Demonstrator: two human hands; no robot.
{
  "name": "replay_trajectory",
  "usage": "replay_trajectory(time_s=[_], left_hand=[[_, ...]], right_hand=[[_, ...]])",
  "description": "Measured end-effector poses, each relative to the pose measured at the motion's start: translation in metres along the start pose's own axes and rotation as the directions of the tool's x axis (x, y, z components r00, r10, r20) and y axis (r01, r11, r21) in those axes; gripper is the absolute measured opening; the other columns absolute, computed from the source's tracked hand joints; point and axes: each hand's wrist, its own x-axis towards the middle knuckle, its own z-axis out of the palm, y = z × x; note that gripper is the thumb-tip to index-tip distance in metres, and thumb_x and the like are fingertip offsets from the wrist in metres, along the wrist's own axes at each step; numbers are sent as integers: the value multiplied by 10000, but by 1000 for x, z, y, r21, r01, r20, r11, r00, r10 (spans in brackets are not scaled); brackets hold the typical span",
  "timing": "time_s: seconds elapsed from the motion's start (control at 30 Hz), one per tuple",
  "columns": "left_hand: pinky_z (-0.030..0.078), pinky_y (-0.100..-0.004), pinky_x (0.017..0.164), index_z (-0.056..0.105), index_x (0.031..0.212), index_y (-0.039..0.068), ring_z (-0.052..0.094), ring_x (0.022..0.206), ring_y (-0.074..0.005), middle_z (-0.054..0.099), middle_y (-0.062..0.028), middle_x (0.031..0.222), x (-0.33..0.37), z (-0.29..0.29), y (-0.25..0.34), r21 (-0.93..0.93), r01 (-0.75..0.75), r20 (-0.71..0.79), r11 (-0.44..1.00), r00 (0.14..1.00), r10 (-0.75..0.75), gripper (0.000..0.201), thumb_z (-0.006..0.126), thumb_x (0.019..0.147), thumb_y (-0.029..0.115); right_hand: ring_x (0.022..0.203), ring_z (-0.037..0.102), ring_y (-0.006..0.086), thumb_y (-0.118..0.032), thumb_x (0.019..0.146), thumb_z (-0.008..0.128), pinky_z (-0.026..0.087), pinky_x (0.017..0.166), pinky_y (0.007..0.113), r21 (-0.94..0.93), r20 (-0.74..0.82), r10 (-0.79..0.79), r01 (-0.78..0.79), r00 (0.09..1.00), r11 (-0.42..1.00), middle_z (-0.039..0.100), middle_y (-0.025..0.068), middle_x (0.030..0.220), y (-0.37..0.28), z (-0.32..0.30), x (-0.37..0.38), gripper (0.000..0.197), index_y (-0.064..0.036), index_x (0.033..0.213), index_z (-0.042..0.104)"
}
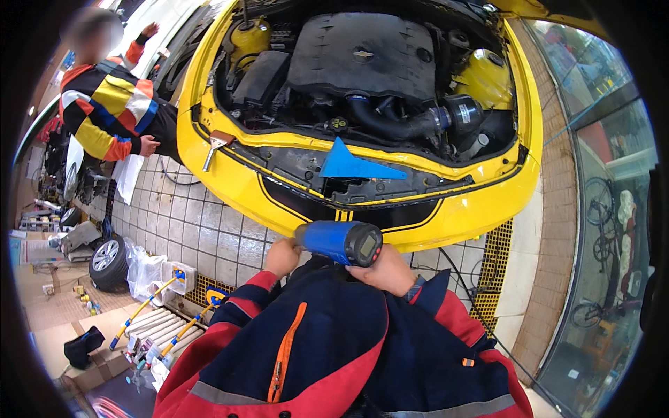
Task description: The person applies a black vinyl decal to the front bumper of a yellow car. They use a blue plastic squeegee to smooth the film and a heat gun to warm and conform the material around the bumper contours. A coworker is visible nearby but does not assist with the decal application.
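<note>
Navy and red cloth of the wearer's jacket [334, 348] is filling the space nearest the camera, with an orange zip [286, 354] running up its front. Just beyond it, a blue heat gun [327, 239] is hanging in the air before the middle of the front edge of a yellow car [481, 217], its nozzle pointing left and its small screen facing up. The right hand [391, 270] is clamping around the gun's rear end from below, the thumb lying under the screen and the other fingers mostly hiding. The left hand [282, 258] is curling near the nozzle; its fingertips are hiding behind the gun, so I cannot tell whether they are touching it.

On the car, a blue triangular squeegee [359, 166] is resting on the dark panel [279, 161] behind the middle of the front edge. A brown-headed scraper [219, 142] is lying at the front left corner, its handle slanting toward the floor. Farther back, the hood is standing open and a black engine cover [362, 56] is showing.

Beside the car's left edge, another person in a patchwork top [115, 101] is standing with one hand raised. A loose wheel [109, 262] is sitting on the tiled floor [223, 226] at left.
</note>
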Motion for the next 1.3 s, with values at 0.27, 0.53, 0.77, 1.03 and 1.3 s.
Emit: replay_trajectory(time_s=[0.27, 0.53, 0.77, 1.03, 1.3], left_hand=[[569, -509, 993, 774, 1128, 10, 723, 1128, -433, 768, -257, 1155, -5, 1, 13, 115, -67, 283, 991, 959, 32, 383, 691, 951, 339], [572, -513, 987, 768, 1154, 16, 726, 1107, -441, 766, -277, 1125, -7, 7, 10, 166, -42, 376, 985, 926, -24, 388, 693, 944, 334], [572, -521, 971, 755, 1142, 27, 725, 1113, -430, 775, -238, 1121, 8, 10, -2, 152, -154, 338, 976, 936, 95, 321, 684, 971, 289], [525, -516, 1025, 689, 1277, 2, 648, 1177, -405, 686, -189, 1236, 54, -24, 13, 253, -280, -85, 926, 947, 309, 389, 706, 910, 131], [334, -515, 1278, 522, 1544, -22, 468, 1484, -385, 553, -197, 1516, 80, -37, 36, 367, -429, -98, 825, 864, 493, 649, 617, 909, 72]], right_hand=[[989, 742, 459, -316, 846, 828, 607, 863, 486, -116, -14, 97, -98, 995, 988, 768, 277, 1029, 13, -15, -15, 430, -18, 1146, 752], [989, 751, 445, -327, 861, 829, 607, 877, 483, 3, -5, -3, 3, 1000, 1000, 779, 245, 1051, 30, -10, -21, 437, -46, 1186, 751], [1056, 767, 381, -264, 893, 824, 599, 922, 431, 179, -101, 145, -125, 984, 976, 793, 207, 1119, 29, -7, -17, 395, -53, 1219, 748], [914, 738, 393, -227, 978, 716, 587, 817, 466, -144, -133, -46, 27, 990, 989, 761, 162, 926, 37, 3, 50, 168, -81, 1040, 771], [900, 739, 469, -294, 926, 768, 600, 785, 489, 36, -268, 249, -249, 930, 968, 759, 255, 892, 27, 6, 77, 311, 13, 969, 741]])
